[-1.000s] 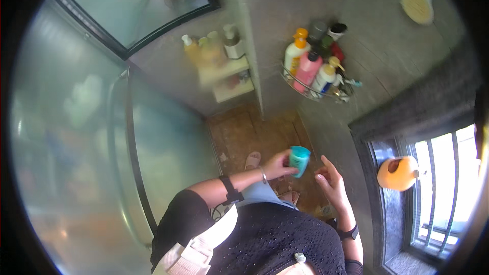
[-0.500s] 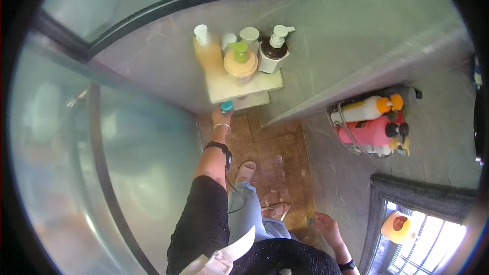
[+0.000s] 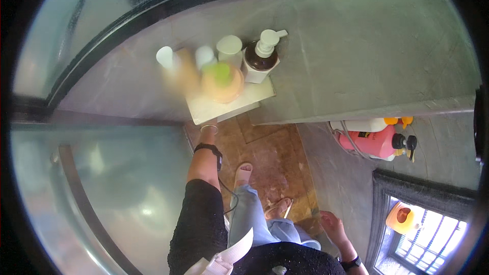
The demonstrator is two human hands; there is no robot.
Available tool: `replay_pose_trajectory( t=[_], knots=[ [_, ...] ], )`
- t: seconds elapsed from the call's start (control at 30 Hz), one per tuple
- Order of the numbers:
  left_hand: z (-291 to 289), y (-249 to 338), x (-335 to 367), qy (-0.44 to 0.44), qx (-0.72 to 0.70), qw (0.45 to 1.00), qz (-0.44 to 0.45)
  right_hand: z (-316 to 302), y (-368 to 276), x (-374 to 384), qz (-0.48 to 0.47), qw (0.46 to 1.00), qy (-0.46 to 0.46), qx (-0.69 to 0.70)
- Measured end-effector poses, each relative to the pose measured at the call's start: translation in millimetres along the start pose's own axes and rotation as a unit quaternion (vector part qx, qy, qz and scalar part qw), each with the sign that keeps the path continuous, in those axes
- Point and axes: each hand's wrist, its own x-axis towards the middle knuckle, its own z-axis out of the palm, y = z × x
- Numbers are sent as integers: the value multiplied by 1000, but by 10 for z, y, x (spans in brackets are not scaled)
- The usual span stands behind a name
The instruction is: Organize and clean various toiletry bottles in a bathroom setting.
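Blocking the view of the left hand (image 3: 209, 121) is the rectangular white shelf (image 3: 248, 100) above it; finger spread and grip cannot be determined. The shelf carries a brown-and-white pump bottle (image 3: 261, 60) and a blurred, round peach bottle with green top (image 3: 224, 87). A frosted glass panel (image 3: 127, 188) flanks the left arm. The right hand (image 3: 333, 227), loosely curled and apparently empty, hangs near the grey wall (image 3: 338, 186).
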Motion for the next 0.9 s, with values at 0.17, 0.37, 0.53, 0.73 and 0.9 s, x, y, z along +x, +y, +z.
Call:
replay_pose_trajectory(
  t=[0.17,0.37,0.53,0.73,0.9],
  knots=[
    [-230,5,-382,77,-65,989,-108,-50,-199,-116,-15,1000,10,-12],
    [-694,181,-1400,-16,-322,943,-78,-370,571,-380,14,996,72,42],
    [-1242,-347,-1943,-252,-180,933,-182,-739,949,-396,1,954,253,160],
    [-1031,602,-2647,-498,-47,865,39,-1743,1390,-1304,-116,725,662,154],
    [-888,1376,-3064,-516,-60,848,107,-2658,1539,-1365,-99,737,667,-47]
  ],
)
